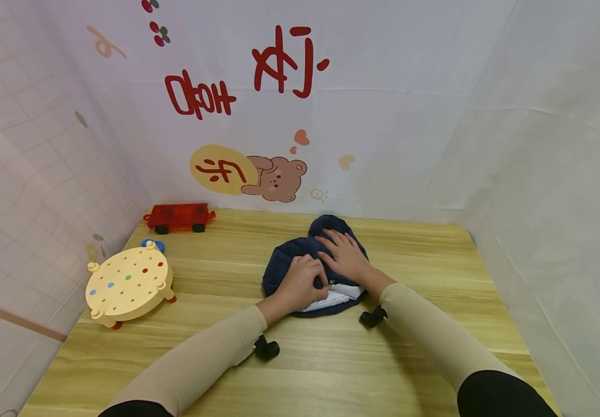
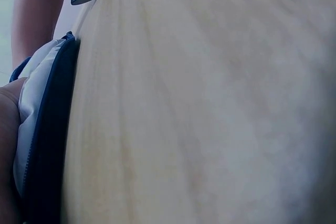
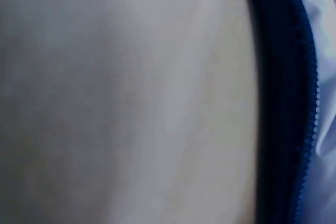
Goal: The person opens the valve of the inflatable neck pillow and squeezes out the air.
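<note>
A navy fabric bag with a zipper lies on the table, a rounded part of it reaching up at the back. Its zipper is partly undone along the near side, where white lining shows. My left hand is curled at that opening and pinches a bit of the navy fabric near the zipper. Spread over the top of the bag, my right hand rests on it with fingers extended. The right wrist view shows the zipper teeth close up; the left wrist view shows the bag's edge beside the table.
On the left stands a cream round toy stool-like piece with coloured dots and short legs. Behind it sits a small blue object, partly hidden. A red toy wagon with black wheels is at the back left. Printed cloth walls border the wooden table.
</note>
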Action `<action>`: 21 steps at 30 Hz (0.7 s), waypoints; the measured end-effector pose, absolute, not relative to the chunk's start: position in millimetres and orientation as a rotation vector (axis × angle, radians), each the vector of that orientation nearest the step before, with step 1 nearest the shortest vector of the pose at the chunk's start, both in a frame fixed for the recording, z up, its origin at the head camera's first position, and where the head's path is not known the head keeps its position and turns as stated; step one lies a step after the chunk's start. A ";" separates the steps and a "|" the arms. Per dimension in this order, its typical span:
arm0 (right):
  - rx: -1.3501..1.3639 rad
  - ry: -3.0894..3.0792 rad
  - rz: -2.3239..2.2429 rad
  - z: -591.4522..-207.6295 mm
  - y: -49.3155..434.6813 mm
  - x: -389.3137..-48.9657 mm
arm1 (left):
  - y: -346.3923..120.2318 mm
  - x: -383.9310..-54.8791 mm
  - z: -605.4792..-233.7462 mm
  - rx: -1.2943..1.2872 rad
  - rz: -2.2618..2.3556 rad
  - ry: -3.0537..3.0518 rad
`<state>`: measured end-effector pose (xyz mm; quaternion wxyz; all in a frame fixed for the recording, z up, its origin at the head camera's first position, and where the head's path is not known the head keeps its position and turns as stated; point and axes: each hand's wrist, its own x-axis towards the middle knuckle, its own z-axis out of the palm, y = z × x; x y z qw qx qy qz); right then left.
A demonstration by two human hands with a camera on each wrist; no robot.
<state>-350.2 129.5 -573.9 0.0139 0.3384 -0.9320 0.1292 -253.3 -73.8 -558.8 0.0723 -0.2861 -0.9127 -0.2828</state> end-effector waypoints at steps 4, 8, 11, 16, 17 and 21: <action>1.072 -2.916 0.427 -576.5 130.8 -352.5 | -74.1 -253.5 -559.5 -0.857 -0.842 -2.746; 1.082 -2.927 0.433 -583.2 132.6 -357.5 | -74.4 -254.4 -560.9 -0.852 -0.849 -2.749; 1.091 -2.921 0.429 -588.3 134.1 -360.6 | -74.6 -254.6 -561.6 -0.853 -0.853 -2.746; 1.097 -2.913 0.418 -590.9 135.1 -363.2 | -74.2 -254.8 -561.0 -0.856 -0.828 -2.740; 1.096 -2.914 0.415 -591.0 135.2 -363.4 | -74.0 -254.9 -560.8 -0.857 -0.824 -2.740; 1.095 -2.921 0.406 -591.9 135.4 -364.1 | -73.7 -254.8 -560.3 -0.858 -0.820 -2.748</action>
